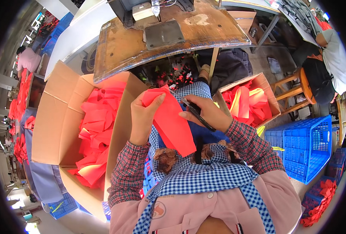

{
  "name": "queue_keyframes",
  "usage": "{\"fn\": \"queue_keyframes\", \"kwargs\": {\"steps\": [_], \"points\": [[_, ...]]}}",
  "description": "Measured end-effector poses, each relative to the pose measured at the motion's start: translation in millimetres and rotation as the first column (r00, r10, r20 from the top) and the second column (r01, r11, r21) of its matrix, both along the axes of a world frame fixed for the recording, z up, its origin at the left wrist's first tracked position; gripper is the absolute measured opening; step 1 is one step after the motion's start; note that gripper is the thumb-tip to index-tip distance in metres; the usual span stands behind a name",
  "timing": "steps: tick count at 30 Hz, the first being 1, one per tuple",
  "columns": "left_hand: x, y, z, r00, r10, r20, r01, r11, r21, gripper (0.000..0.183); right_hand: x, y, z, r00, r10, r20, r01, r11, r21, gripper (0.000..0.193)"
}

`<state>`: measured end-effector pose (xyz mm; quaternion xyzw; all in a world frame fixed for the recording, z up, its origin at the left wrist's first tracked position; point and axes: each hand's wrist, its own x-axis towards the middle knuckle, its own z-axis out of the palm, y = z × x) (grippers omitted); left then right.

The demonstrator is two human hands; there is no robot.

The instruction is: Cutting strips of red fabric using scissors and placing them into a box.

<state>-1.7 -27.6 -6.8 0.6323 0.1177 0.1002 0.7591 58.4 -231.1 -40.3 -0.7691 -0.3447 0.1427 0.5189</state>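
Observation:
My left hand pinches the upper edge of a long red fabric piece, which hangs down in front of my checked apron. Gripped in my right hand is a pair of black-handled scissors. Their blades point up and to the left, close to the top right edge of the fabric. Whether the blades touch the cloth I cannot tell. The right fingertips lie near the fabric's right edge, and part of the scissors is hidden by that hand.
On my left stands an open cardboard box of red fabric pieces. A smaller box with similar pieces is at right, near a blue crate. Ahead is a worn wooden table. One person works at far right, another at far left.

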Motion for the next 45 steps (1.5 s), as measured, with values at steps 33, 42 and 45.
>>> {"fn": "queue_keyframes", "kwargs": {"steps": [33, 42, 45], "points": [[-6, 1, -5, 0.972, -0.18, -0.149, 0.2, 0.971, 0.132, 0.018, 7, -11, 1, 0.988, 0.153, 0.011, -0.15, 0.983, -0.109, 0.035], [2, 10, -14, 0.958, -0.205, -0.202, 0.224, 0.972, 0.076, 0.017, 1, -8, -32, 0.994, 0.048, -0.101, -0.051, 0.998, -0.031, 0.034], [17, 30, -14, 0.986, -0.112, -0.123, 0.111, 0.994, -0.016, 0.017, 8, -19, -31, 0.982, -0.117, -0.15, 0.112, 0.993, -0.038, 0.036]]}}
